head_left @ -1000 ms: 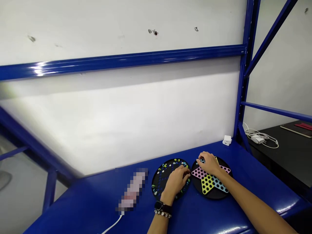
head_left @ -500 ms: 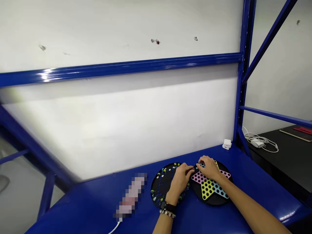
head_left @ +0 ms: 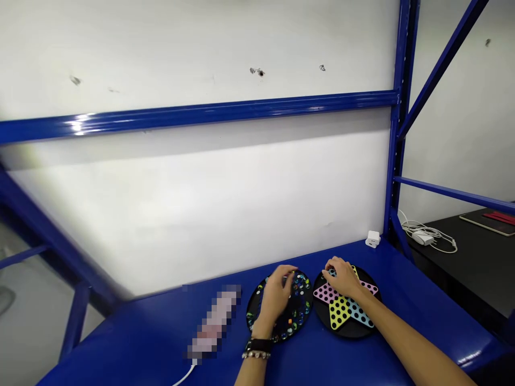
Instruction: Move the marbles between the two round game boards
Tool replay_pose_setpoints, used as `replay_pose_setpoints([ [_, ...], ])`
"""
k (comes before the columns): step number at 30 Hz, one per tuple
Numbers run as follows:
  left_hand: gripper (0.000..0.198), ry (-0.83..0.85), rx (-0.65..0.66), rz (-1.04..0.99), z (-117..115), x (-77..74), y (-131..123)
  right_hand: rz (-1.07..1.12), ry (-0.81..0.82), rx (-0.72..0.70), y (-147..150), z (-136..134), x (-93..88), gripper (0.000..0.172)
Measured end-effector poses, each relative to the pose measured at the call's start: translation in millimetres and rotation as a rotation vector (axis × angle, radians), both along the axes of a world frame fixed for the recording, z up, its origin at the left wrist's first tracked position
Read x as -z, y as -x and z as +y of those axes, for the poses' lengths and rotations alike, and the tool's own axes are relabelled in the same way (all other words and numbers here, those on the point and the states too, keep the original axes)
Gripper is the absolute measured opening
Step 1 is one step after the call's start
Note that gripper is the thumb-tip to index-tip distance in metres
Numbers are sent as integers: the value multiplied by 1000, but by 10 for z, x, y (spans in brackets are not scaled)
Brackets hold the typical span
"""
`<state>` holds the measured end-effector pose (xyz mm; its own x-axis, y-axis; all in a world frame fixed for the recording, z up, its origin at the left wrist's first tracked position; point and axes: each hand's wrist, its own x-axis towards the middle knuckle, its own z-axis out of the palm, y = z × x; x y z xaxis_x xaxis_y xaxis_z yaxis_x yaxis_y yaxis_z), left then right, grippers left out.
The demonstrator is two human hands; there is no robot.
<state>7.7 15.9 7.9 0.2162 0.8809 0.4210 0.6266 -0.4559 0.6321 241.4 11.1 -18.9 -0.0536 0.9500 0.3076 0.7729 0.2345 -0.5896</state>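
Note:
My left hand (head_left: 276,295), wearing a dark watch band and a beaded bracelet, is over a round black tray (head_left: 277,316). Its thumb and index finger are slightly apart near the tray's far rim, and I see nothing clearly held between them. Several glass marbles (head_left: 295,326) in green, blue and white lie around that tray, with a small orange piece (head_left: 290,321) among them. My right hand (head_left: 343,277) rests over the far left part of a Chinese checkers board (head_left: 340,312), a coloured star with holes on a black round base. Its fingertips are curled together; whatever they pinch is hidden.
Left of the tray lies a blurred-out pinkish oblong thing (head_left: 215,324) with a white cable (head_left: 185,374). A white charger (head_left: 373,238) stands at the blue table's (head_left: 153,338) back right. Blue frame posts (head_left: 394,161) rise behind; a black table (head_left: 475,257) holds more cables.
My left hand has moved left, away from my right hand and the board, back over the marble tray. A small reddish piece showed at its fingertips before. My right hand stays over the board.

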Motion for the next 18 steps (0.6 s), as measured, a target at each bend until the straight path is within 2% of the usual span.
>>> replay_pose_setpoints([
  [3,31,83,-86,55,-35,-32,294,10,12,-13,-6,2,11,22],
  [6,32,257,-18,154,-129,-61,455,0,19,-26,-14,9,27,24],
  [8,34,322,31,182,-187,-112,497,-11,21,-24,-19,18,41,25],
  [11,38,309,0,145,-243,-222,541,-27,14,-15,-23,35,62,25],
  [13,38,370,15,140,-275,-273,578,-39,8,-12,-26,43,72,24],
  [16,35,568,123,207,-342,-266,625,-50,3,-19,-29,43,69,24],
  [18,34,637,151,248,-389,-224,634,-52,4,-23,-32,37,60,24],
])
